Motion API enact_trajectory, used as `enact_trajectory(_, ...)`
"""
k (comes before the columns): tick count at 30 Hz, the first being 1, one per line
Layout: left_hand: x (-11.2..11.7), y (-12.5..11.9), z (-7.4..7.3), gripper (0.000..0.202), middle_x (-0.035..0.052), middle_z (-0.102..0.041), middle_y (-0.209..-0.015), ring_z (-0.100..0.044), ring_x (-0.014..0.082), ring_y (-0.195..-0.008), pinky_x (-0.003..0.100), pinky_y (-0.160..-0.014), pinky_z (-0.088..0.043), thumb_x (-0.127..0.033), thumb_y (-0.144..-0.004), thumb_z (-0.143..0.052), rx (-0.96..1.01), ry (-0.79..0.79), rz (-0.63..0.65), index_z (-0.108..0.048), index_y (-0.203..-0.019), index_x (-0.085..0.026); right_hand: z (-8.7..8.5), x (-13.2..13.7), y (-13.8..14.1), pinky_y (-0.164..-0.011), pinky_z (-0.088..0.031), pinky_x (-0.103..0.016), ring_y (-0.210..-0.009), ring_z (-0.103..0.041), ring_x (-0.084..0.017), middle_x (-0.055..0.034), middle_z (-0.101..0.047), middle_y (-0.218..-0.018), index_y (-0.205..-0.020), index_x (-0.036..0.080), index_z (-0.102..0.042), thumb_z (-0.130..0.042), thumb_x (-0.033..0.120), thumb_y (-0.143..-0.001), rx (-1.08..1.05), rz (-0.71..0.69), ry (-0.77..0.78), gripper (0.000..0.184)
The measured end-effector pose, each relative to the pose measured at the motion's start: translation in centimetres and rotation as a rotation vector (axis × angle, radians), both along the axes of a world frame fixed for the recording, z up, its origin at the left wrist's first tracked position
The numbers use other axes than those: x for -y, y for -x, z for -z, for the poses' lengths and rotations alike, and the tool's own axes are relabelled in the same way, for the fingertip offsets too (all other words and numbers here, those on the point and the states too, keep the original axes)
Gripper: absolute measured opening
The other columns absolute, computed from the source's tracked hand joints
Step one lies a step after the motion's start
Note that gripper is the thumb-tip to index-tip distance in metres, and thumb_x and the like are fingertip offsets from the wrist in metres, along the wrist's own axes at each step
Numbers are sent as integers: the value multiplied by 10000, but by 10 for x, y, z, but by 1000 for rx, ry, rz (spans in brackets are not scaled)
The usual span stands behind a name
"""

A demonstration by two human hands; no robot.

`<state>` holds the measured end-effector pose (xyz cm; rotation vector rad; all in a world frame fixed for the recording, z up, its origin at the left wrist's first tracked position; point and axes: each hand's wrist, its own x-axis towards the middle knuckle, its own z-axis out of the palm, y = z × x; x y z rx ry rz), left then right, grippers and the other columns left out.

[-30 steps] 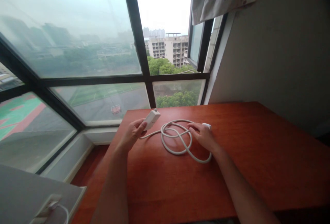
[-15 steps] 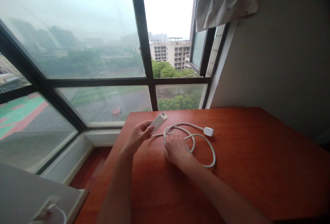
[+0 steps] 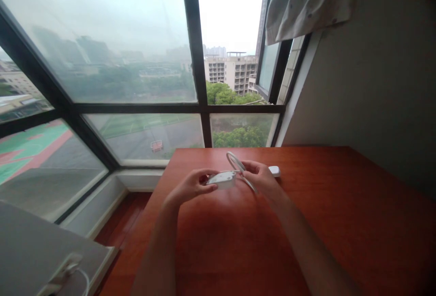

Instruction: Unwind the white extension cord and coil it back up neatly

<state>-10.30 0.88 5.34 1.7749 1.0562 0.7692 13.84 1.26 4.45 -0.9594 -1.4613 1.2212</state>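
Note:
My left hand [image 3: 192, 186] grips a white power adapter [image 3: 223, 180] between thumb and fingers, holding it tilted over the brown table. My right hand [image 3: 260, 178] pinches a white power cable [image 3: 235, 160] close to the adapter's right end. The cable's tip meets or nearly meets the adapter; I cannot tell whether they are joined. Part of the cable arches up above the fingers and another part hangs below. Just beyond my right hand lies the cable's white plug [image 3: 274, 171], partly hidden by that hand.
The brown wooden table [image 3: 323, 223] reaches to a dark-framed window [image 3: 200, 109]. A curtain [image 3: 308, 5] hangs at the upper right by a grey wall [image 3: 374, 82]. At the lower left, a wall socket [image 3: 64, 273] has a white plug and cord in it.
My right hand has lifted the cable from the table and brought it to the adapter. My left hand has turned the adapter flatter and moved it slightly right. The view has shifted a little.

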Motion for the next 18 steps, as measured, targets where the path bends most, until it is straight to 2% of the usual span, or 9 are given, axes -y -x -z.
enact_trajectory(3, -6, -15, 16, 513, 46, -659, -846, -567, 153, -711, 240, -625, -451, -375, -701, -730, -44, -84, -22, -658, -1136, -113, 0, 10, -2, -769, -527, -313, -858, -668, -197, -51, -728, -995, -1096, 173, -688, -585, 218, -725, 66, -10, -28, 387)
enact_trajectory(6, -11, -29, 27, 455, 54, -670, -889, -577, 164, -756, 256, -678, -471, -369, -736, -706, 3, -190, -69, -668, -1121, -128, 2, 20, 2, -704, -517, -287, -773, -642, -178, -41, -722, -927, -1076, 187, -705, -560, 165, -732, 279, 28, -174, 374)
enact_trajectory(8, -14, -34, 30, 407, 58, -678, -929, -585, 174, -792, 268, -710, -479, -374, -761, -686, 38, -216, -90, -677, -1093, -139, 2, 25, 5, -716, -514, -282, -817, -635, -186, -52, -709, -953, -1040, 203, -720, -573, 174, -756, 372, 33, -283, 321)
enact_trajectory(11, -16, -36, 32, 409, 67, -679, -1004, -598, 193, -866, 291, -773, -486, -367, -778, -676, 100, -189, -71, -663, -1118, -141, 1, 23, 2, -752, -524, -289, -892, -636, -197, -72, -692, -1012, -960, 211, -727, -582, 238, -805, 369, 49, -365, 214)
enact_trajectory(15, -15, -36, 31, 466, 70, -680, -997, -605, 189, -838, 285, -744, -489, -378, -753, -705, 121, -125, -47, -646, -1145, -135, 9, 3, -11, -859, -512, -332, -989, -627, -215, -99, -675, -1075, -1018, 187, -688, -601, 301, -816, 341, 251, -331, 247)
enact_trajectory(16, -15, -36, 31, 470, 72, -681, -996, -605, 190, -836, 283, -738, -489, -382, -745, -712, 127, -117, -48, -648, -1140, -135, 12, -3, -14, -863, -510, -337, -1000, -626, -219, -111, -666, -1109, -1066, 177, -672, -609, 322, -815, 357, 270, -294, 297)
enact_trajectory(18, -14, -38, 32, 474, 78, -681, -1001, -605, 190, -838, 280, -733, -488, -387, -736, -722, 147, -110, -45, -649, -1132, -136, 19, -13, -18, -831, -513, -340, -939, -645, -214, -103, -688, -1062, -1090, 176, -667, -567, 372, -849, 419, 185, -205, 326)
